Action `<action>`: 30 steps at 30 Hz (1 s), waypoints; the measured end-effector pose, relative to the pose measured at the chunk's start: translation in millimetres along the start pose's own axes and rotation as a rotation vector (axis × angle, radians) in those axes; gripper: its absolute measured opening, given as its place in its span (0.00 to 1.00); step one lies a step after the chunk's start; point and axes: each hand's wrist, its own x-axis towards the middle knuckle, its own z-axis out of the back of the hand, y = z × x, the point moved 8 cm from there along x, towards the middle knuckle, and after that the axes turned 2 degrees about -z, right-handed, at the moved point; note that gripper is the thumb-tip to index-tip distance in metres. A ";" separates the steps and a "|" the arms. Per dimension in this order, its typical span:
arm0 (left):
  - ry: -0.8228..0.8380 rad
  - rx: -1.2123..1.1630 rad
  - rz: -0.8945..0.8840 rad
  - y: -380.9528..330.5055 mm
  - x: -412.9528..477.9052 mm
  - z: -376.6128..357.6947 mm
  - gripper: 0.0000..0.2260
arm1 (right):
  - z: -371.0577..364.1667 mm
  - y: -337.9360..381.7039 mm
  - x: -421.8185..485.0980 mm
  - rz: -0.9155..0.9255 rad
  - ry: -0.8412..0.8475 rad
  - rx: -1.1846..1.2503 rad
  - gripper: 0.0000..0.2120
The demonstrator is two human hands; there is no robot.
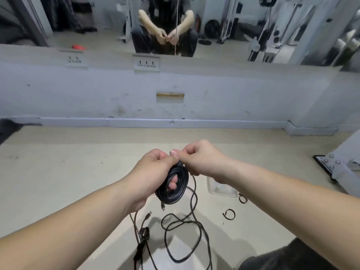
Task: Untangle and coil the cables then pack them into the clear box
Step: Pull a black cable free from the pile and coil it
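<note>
Cable coil (172, 198): black, in a tight ring, held above the floor at centre frame between the two hands; a short end with a small plug hangs below its lower edge.
Left hand (152, 172): grips the cable coil from the left, with its fingers curled through the ring so that fingertips (173, 184) show in the hole.
Right hand (202, 162): fingers curled, with thumb and forefinger pinching the top edge of the cable coil, right against the left hand; the exact strand it pinches is hidden.
Loose cable (192, 201): black, drops from just below the right hand and sprawls in open loops on the floor toward the bottom edge of the frame.
Second cable (144, 232): on the floor at lower centre-left, long strands gathered at a dark bunch, with a USB plug (149, 214) lying just above it.
Clear box (218, 189): on the floor right of the coil, partly covered by the right forearm.
Cable ties (229, 213): two small black open rings on the floor near the box, one at the forearm's edge.
Floor (58, 172): pale and scuffed.
Wall (97, 90): grey, across the middle of the frame, with two socket plates (146, 63).
Mirror (101, 26): along the top of the frame, reflecting a seated person with hands together.
Metal plate (327, 162): dark, bolted, at the right edge.
</note>
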 end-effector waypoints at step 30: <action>-0.164 -0.058 0.008 2.5 -5.5 61.1 0.09 | -16.6 44.4 -1.4 0.053 0.032 -0.180 0.11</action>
